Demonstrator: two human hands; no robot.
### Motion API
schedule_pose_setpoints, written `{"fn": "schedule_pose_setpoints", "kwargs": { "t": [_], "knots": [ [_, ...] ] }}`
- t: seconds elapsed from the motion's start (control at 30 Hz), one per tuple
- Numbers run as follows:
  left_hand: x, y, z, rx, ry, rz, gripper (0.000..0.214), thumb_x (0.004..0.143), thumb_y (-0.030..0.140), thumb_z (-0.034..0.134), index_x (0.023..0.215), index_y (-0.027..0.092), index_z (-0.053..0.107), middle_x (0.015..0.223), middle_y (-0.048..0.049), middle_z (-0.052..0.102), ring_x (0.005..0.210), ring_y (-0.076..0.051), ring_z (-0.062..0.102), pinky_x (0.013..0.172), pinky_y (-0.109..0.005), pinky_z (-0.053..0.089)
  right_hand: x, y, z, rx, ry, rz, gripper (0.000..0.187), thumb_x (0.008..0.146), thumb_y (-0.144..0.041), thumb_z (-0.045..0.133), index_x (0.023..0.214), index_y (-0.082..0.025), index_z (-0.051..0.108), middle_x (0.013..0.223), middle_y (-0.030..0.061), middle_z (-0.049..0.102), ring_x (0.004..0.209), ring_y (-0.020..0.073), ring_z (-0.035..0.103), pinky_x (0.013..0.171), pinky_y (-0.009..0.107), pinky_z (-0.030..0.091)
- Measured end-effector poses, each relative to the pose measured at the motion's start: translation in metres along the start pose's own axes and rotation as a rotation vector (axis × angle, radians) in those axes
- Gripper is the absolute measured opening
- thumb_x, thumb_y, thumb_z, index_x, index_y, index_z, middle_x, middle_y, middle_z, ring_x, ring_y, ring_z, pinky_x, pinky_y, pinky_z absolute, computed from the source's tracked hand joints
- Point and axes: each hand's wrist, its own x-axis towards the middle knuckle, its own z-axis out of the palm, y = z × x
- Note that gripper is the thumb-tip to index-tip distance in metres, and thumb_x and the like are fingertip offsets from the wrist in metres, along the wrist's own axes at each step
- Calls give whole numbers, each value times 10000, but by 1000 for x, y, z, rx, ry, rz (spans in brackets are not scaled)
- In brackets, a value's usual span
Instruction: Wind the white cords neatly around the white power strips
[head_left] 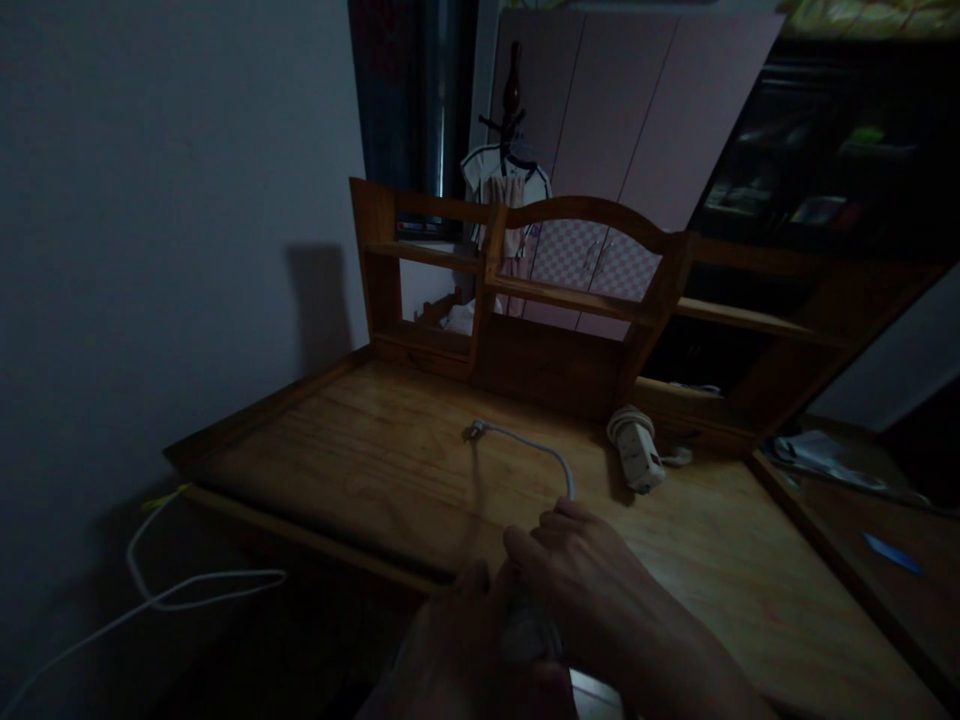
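A grey power cord (536, 444) rises in an arc above the wooden desk, its plug (477, 430) hanging free at the far end. My right hand (585, 565) is closed round the cord, with the fingers curled. Close beside it, my left hand (454, 640) is closed too, dark and a little blurred. A pale, dim object (529, 635) lies between and below the hands. It is mostly hidden and too dark to name.
On the desk (375, 440) to the right lies a white power strip (639, 457) with its cord wound at one end. A wooden shelf unit (570, 293) stands along the back. A white cable (202, 578) hangs at the left, near the wall (187, 200).
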Motion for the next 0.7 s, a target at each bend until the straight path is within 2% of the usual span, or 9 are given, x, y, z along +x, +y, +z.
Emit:
{"fn": "schedule_pose_setpoints", "kwargs": {
  "t": [0.07,0.1,0.17,0.27,0.37,0.5,0.6,0.7],
  "knots": [
    [8,1,-1,153,-12,16,481,553,340,818,998,261,653,1000,-73,635,963,-328,574,844,-431,435,3,-2,7,-33,27,-17,238,720,-157,671,887,-187,505,755,5,636,682,168,547,700,302,354],
    [10,1,-1,276,0,37,447,565,335,794,982,251,656,978,-76,641,938,-333,579,831,-434,431,4,-4,10,-54,28,-20,213,732,-161,667,874,-183,510,749,9,639,679,170,552,692,304,357],
    [13,2,1,504,61,85,349,677,315,674,1015,237,642,982,-79,643,907,-302,589,808,-403,434,5,-7,14,-78,39,-30,157,773,-157,640,881,-175,528,770,21,653,696,175,569,689,308,370],
    [15,5,5,653,189,124,415,775,228,528,1187,250,566,1069,-71,633,925,-235,593,796,-319,445,2,-11,15,-38,95,-37,164,832,-130,587,983,-169,539,899,45,668,770,177,584,720,305,393],
    [15,9,4,683,225,159,452,804,184,477,1245,263,539,1192,-63,605,1007,-208,578,833,-271,446,-5,-12,11,26,101,-8,187,849,-126,575,1025,-172,529,970,53,658,758,171,571,682,294,404],
    [16,11,-6,673,235,217,448,828,169,436,1250,270,545,1291,-47,557,1092,-206,555,862,-260,437,-11,-9,9,111,95,44,113,874,-133,550,970,-186,525,856,23,648,686,159,558,610,276,394],
    [19,7,-16,567,256,182,469,838,267,479,1307,257,484,1271,-67,574,1097,-221,565,841,-258,445,-14,-7,11,205,149,104,114,908,-171,509,1014,-212,519,842,8,645,709,161,578,610,265,398],
    [22,6,-23,432,235,118,455,808,366,554,1247,253,520,1190,-73,623,1044,-236,602,794,-261,455,-16,-5,11,353,204,165,164,903,-194,513,1065,-225,508,873,3,660,742,140,612,625,233,412]
  ]
}}
